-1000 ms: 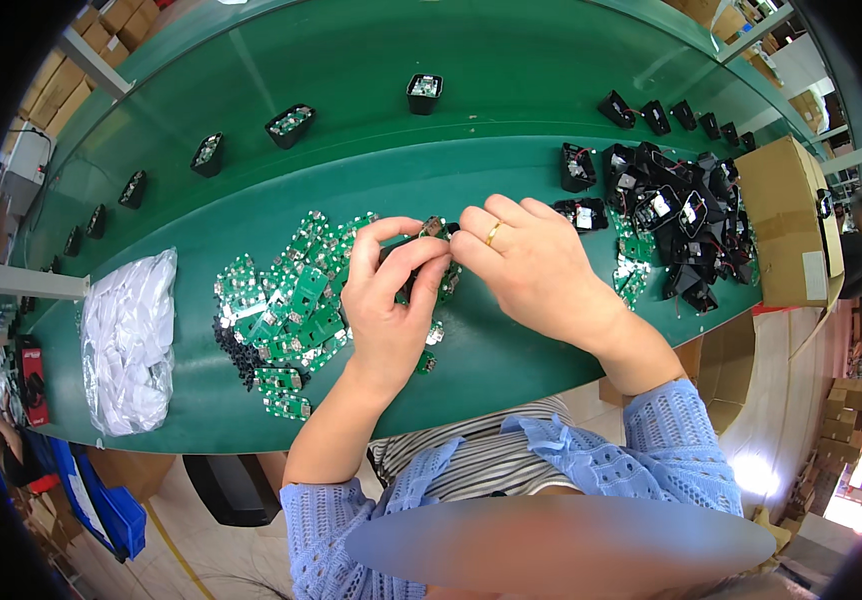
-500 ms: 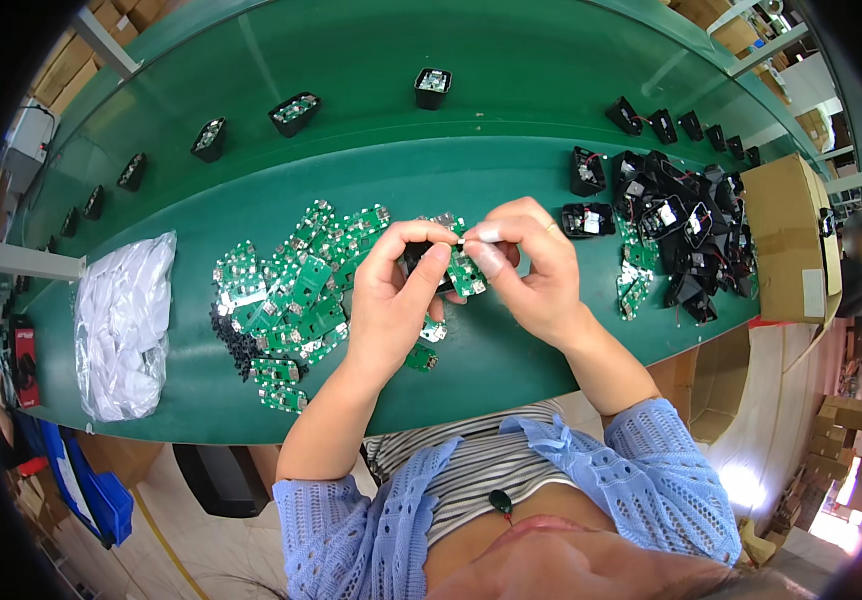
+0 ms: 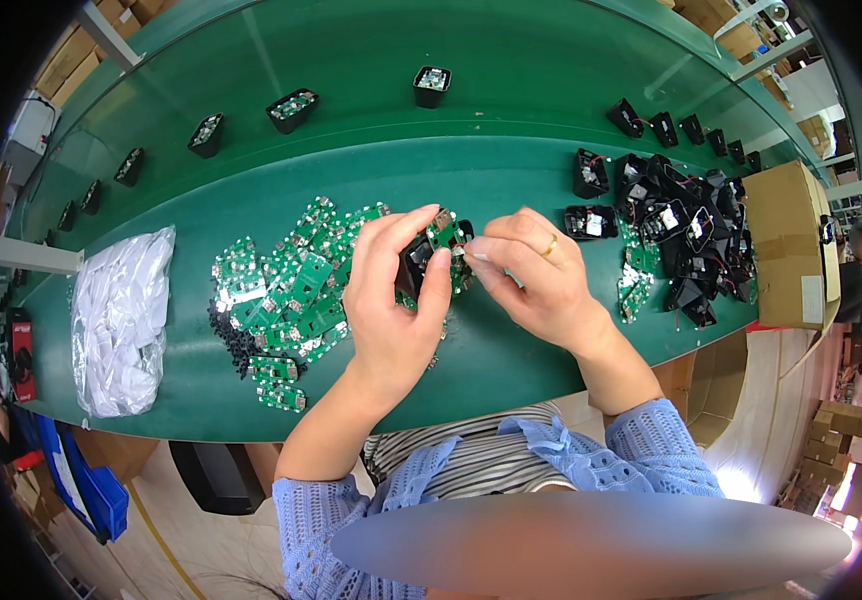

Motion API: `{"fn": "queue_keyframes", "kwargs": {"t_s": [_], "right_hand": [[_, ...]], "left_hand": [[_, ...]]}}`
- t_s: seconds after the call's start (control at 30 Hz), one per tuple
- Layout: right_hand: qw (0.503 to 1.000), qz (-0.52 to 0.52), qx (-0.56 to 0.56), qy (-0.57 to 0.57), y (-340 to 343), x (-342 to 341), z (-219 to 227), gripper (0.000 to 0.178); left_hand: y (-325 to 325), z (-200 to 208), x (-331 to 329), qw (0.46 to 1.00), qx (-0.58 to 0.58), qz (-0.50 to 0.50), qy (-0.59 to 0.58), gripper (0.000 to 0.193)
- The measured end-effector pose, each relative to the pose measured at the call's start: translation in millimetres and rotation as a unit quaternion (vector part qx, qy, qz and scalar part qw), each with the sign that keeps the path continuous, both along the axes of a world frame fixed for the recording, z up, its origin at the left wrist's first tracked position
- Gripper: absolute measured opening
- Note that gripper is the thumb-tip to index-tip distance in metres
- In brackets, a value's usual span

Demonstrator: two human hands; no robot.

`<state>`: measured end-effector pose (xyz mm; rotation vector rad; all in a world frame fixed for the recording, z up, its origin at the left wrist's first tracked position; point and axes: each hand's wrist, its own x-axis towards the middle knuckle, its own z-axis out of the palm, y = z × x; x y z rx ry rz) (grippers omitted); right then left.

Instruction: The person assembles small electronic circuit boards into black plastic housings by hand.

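My left hand (image 3: 391,300) is wrapped round a black plastic housing (image 3: 415,262), held tilted above the table. A small green circuit board (image 3: 442,228) sits at the housing's upper end, between the left thumb and fingers. My right hand (image 3: 541,275) is closed in a pinch against the right edge of that board. A tiny pale piece shows by the right fingertips; what they grip is mostly hidden. Left of my hands lies a heap of green circuit boards (image 3: 301,285), with small black parts (image 3: 235,342) along its left side.
A clear bag of white pieces (image 3: 121,320) lies at the left. Black housings with wires (image 3: 686,225) are heaped at the right, beside more boards (image 3: 637,270) and a cardboard box (image 3: 789,240). Spaced housings, one a board-filled cup (image 3: 432,86), stand along the green far strip.
The circuit board has moved up and left, now standing more upright at the housing. My left hand has opened round the housing's side, and the right hand has turned, still pinching beside the board.
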<state>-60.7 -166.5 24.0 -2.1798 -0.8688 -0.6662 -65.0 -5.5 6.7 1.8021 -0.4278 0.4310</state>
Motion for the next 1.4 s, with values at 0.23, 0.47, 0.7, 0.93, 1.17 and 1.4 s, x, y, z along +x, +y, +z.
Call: {"fn": "queue_keyframes", "kwargs": {"t_s": [0.23,0.47,0.7,0.93,1.17,1.4], "right_hand": [[0.995,-0.008,-0.085,-0.042,4,-4,8,0.028],[0.992,0.038,0.101,0.072,6,-1,-3,0.018],[0.958,0.006,0.207,0.199,15,-3,1,0.013],[0.991,-0.03,0.123,0.031,18,4,-16,0.014],[0.893,-0.036,0.327,0.306,37,-3,-24,0.033],[0.886,-0.084,0.313,0.333,13,0,-15,0.028]], "left_hand": [[1,6,-3,0.999,0.033,0.007,-0.023,0.029],[-1,2,-2,0.999,-0.041,-0.01,-0.016,0.028],[-2,0,-2,0.997,-0.055,0.004,-0.053,0.028],[-10,-4,-4,0.994,-0.106,0.012,0.012,0.03],[-12,-20,8,0.964,-0.257,0.041,0.046,0.034],[6,-17,11,0.954,-0.068,-0.15,0.251,0.036]]}}
